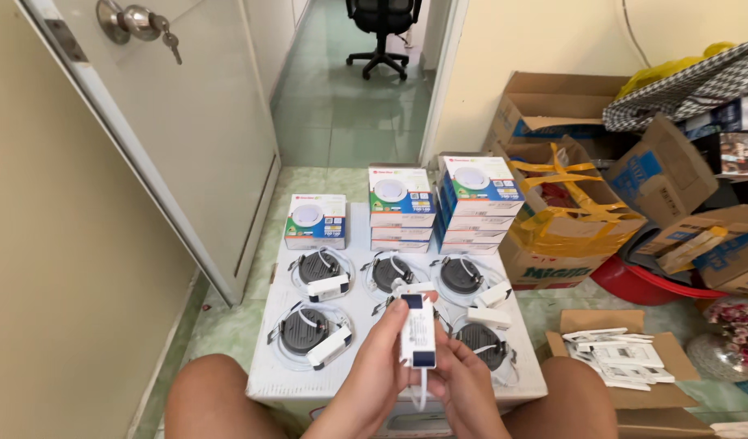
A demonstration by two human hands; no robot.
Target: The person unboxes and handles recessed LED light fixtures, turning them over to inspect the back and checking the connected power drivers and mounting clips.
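Both hands hold one small white rectangular driver box [418,332] with blue end labels, upright above the low white table [264,378]. My left hand [382,358] grips its left side, fingers wrapped behind. My right hand [463,382] pinches its lower right edge. A white cord hangs from the box between my hands. Several round black recessed lights with white driver boxes, such as the light [305,332], lie face down on the table around it.
Stacks of white product boxes [479,203] stand at the table's far edge. Open cardboard cartons [569,219] crowd the right, one by my right knee holding white leaflets [618,354]. A white door [187,122] stands open on the left; an office chair [382,32] is beyond.
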